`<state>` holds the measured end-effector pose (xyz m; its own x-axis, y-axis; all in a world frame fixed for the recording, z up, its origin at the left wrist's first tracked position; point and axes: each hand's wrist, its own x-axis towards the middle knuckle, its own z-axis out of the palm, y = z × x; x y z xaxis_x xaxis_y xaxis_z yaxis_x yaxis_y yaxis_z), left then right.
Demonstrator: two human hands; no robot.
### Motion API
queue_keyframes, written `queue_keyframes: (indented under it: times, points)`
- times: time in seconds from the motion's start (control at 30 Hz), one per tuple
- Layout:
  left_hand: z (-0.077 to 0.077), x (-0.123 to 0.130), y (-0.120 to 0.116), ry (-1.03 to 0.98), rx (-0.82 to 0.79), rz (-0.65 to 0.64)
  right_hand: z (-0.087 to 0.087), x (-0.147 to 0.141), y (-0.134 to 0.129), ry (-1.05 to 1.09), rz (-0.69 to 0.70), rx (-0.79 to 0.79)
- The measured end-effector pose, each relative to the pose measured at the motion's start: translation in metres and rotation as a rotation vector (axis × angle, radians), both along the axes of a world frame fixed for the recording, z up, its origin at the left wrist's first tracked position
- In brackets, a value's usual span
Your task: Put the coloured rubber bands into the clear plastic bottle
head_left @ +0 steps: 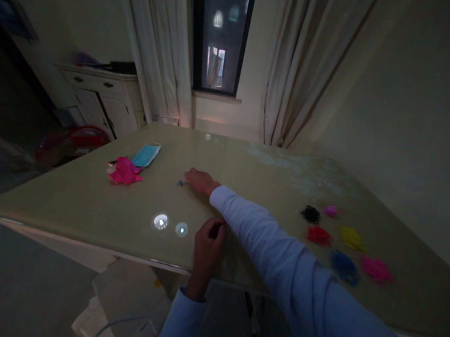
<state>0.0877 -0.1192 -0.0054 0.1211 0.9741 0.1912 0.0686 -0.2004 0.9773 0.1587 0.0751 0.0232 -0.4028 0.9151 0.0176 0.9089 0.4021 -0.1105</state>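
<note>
My right hand (199,181) reaches out over the middle of the table, its fingers curled together. A small dark blue thing (180,183) is at its fingertips; it is too small to name. Closer to the near edge, my left hand (209,244) is closed in a pinch, partly beside my right sleeve. Whatever its fingertips hold, if anything, is hidden. To the right lie loose piles of small thin pieces: black (310,214), red (319,235), blue (344,267), yellow (352,238) and pink (376,269), with a smaller purple-pink pile (330,211).
On the left of the glossy table (76,199) lie a crumpled bright pink wrapper (125,171) and a blue face mask (146,155). Beyond stand a white cabinet (100,92), curtains (163,54) and a window. A wall runs along the right side.
</note>
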Motion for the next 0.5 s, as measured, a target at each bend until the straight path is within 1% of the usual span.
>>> queue_keyframes:
  times: [0.13, 0.3, 0.4, 0.5]
  points:
    - [0.001, 0.0, 0.0, 0.003, 0.02, 0.022, -0.005, 0.0, -0.002, 0.016, -0.025, 0.029]
    - [-0.002, -0.001, 0.001, 0.011, 0.013, 0.022, -0.01, 0.002, -0.004, 0.06, -0.058, 0.041]
    - [-0.004, -0.001, 0.0, -0.003, 0.011, 0.028, -0.009, 0.004, -0.006, 0.105, -0.077, 0.035]
    - [-0.005, 0.0, 0.0, -0.004, 0.002, 0.034, -0.004, 0.006, -0.011, 0.173, -0.086, 0.033]
